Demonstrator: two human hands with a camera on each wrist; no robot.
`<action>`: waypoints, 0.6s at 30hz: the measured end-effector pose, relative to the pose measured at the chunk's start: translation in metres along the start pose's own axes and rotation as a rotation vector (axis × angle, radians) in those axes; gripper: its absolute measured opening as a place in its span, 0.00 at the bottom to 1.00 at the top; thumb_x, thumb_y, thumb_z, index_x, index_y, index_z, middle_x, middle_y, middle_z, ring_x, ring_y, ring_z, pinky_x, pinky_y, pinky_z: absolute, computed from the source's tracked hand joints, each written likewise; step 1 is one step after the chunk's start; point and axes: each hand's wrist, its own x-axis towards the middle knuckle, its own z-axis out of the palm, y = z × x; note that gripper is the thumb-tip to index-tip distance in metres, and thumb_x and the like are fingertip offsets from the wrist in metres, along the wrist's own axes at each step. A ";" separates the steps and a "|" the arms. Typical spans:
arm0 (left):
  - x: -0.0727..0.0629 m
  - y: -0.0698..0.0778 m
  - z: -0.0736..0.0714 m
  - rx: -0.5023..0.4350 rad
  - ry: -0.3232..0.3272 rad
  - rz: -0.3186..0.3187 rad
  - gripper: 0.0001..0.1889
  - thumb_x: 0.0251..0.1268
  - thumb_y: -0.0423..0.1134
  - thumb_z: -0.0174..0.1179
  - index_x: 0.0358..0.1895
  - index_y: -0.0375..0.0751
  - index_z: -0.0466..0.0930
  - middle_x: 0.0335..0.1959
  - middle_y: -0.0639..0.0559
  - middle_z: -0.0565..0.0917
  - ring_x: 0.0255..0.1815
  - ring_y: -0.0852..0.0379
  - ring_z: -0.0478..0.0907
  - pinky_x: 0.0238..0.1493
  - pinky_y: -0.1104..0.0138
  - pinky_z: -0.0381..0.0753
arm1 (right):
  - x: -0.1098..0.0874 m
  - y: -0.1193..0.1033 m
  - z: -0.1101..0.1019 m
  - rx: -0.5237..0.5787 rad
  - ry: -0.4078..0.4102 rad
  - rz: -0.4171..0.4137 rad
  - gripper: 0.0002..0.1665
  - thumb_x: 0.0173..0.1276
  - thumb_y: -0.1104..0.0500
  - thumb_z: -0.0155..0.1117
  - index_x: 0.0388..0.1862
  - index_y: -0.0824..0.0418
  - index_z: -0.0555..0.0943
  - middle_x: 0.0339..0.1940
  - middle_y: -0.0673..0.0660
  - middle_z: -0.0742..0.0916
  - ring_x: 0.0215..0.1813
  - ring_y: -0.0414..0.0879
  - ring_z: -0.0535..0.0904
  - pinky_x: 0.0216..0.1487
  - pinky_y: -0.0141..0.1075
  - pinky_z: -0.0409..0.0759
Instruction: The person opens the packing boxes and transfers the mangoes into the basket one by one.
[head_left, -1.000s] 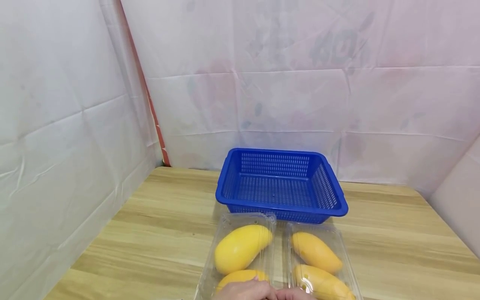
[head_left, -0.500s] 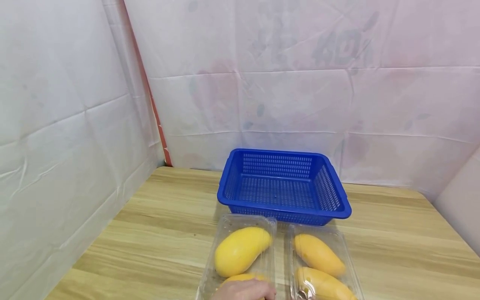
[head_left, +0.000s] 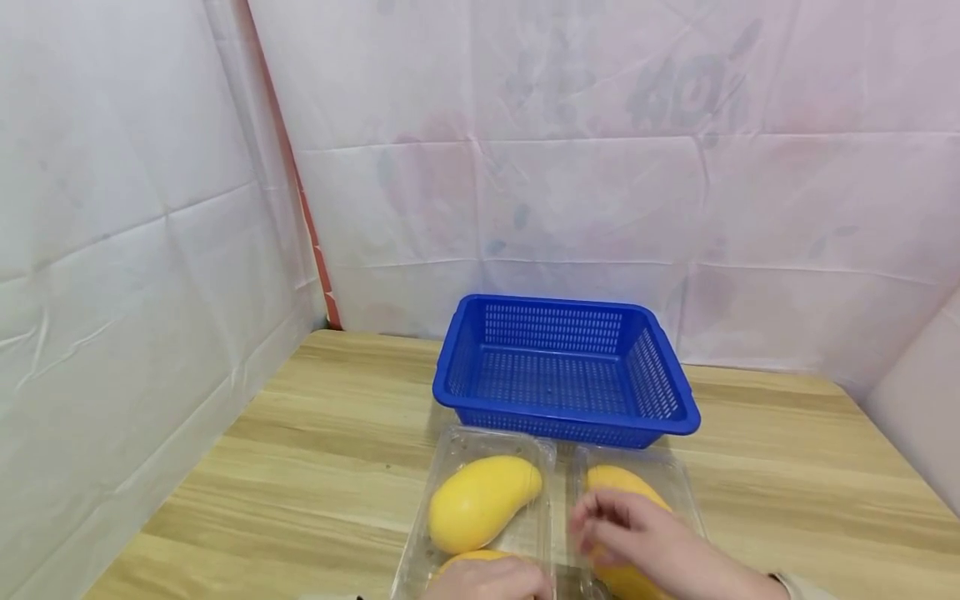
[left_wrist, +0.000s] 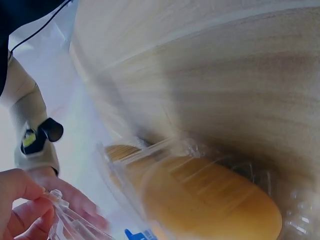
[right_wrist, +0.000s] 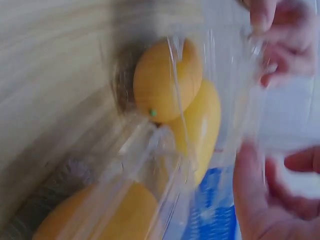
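Observation:
Two clear plastic clamshell boxes hold yellow mangoes: the left box (head_left: 491, 442) and the right box (head_left: 675, 472) lie side by side in the head view. In the left box a mango (head_left: 480, 504) shows whole, with another mango (head_left: 472, 557) partly behind my left hand (head_left: 491, 581). That hand pinches the thin edge of a clear plastic lid (left_wrist: 70, 222), seen in the left wrist view. My right hand (head_left: 637, 533), blurred, passes over the right box and covers part of its mangoes (head_left: 618, 477). Its thumb and fingers stand apart with nothing between them (right_wrist: 270, 195).
A blue plastic basket (head_left: 566, 425) stands just behind both boxes, with nothing in it. Wood-grain table (head_left: 300, 467) extends to either side. White cloth sheets (head_left: 585, 167) hang behind and at the sides.
My right hand has left the spot beside the left hand, dipped mostly out of the head view, then come up over the right box. The left hand stays at the left box's near part.

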 end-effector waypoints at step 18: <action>0.000 -0.007 -0.013 0.040 -0.023 0.095 0.05 0.66 0.39 0.53 0.43 0.50 0.75 0.41 0.62 0.80 0.47 0.77 0.71 0.48 0.82 0.68 | 0.057 0.000 -0.004 0.258 0.281 0.281 0.35 0.70 0.66 0.47 0.66 0.84 0.45 0.64 0.81 0.60 0.65 0.65 0.62 0.60 0.51 0.66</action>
